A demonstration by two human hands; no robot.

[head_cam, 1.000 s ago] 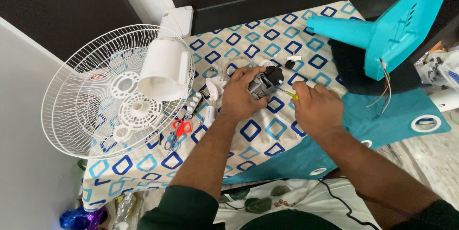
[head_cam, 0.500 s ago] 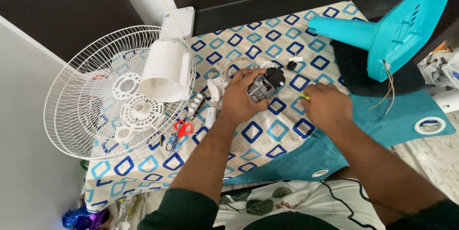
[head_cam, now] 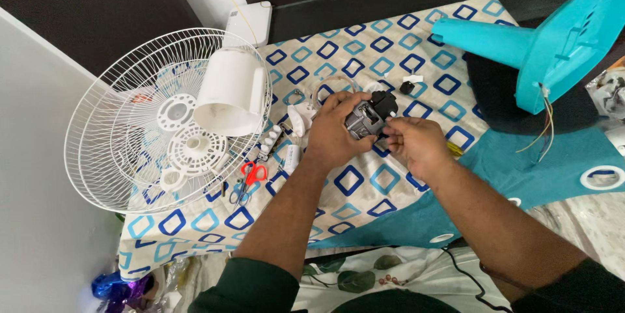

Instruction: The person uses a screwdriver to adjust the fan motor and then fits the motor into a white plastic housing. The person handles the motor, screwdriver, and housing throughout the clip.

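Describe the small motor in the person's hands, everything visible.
The motor is a small grey metal block with a black part at its upper right end. It is held above the patterned cloth, tilted. The left hand grips its left side; the right hand touches its lower right edge. Finer detail is too small to tell.

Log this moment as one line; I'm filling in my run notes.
left hand: grips fan motor | right hand: fingers on motor's side | nearby: red scissors, white fan guard, patterned cloth, teal fan base
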